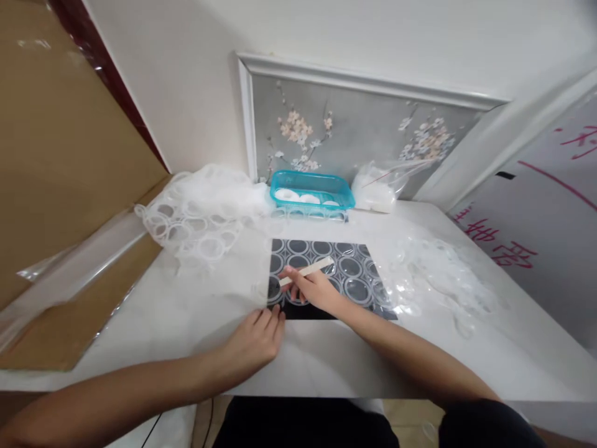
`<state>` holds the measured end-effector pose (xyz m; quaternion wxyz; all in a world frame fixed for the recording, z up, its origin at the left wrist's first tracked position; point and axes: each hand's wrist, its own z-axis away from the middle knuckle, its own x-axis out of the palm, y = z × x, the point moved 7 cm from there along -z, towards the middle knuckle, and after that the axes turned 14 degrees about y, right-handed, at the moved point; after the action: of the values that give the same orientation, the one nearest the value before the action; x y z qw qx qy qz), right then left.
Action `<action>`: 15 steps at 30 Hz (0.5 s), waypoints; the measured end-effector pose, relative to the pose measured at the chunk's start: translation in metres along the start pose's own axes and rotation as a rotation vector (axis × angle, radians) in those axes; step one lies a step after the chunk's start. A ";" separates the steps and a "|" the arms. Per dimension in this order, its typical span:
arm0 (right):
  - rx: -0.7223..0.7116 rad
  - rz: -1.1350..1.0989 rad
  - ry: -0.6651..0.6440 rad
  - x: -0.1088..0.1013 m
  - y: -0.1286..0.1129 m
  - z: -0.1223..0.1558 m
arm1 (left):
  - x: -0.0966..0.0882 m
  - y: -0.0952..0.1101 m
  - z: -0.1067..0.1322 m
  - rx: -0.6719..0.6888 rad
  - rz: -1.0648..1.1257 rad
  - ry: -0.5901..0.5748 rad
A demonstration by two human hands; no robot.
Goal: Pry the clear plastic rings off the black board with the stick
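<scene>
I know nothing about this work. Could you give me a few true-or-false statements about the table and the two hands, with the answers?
1. The right hand holds a pale flat stick. True.
2. The left hand grips scissors. False: it lies flat, palm down, on the white table, holding nothing.
3. The teal tray stands at the back, in front of the floral picture. True.
4. The black sheet under the right hand is plain. False: rows of circles cover it.

Unreadable red characters on board
</scene>
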<state>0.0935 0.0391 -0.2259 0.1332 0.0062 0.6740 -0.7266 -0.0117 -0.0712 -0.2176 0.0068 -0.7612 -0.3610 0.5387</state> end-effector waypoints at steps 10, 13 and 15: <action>-0.134 0.069 0.062 0.008 0.010 0.009 | -0.001 -0.013 0.011 -0.142 0.107 -0.114; -0.140 0.076 0.080 0.007 0.014 0.012 | 0.002 -0.010 0.013 -0.174 0.141 -0.153; -0.137 0.072 0.077 0.007 0.014 0.013 | 0.004 -0.009 0.013 -0.191 0.157 -0.155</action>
<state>0.0915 0.0247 -0.2394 0.1332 0.0494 0.7261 -0.6727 -0.0269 -0.0672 -0.2222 -0.1360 -0.7404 -0.3493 0.5579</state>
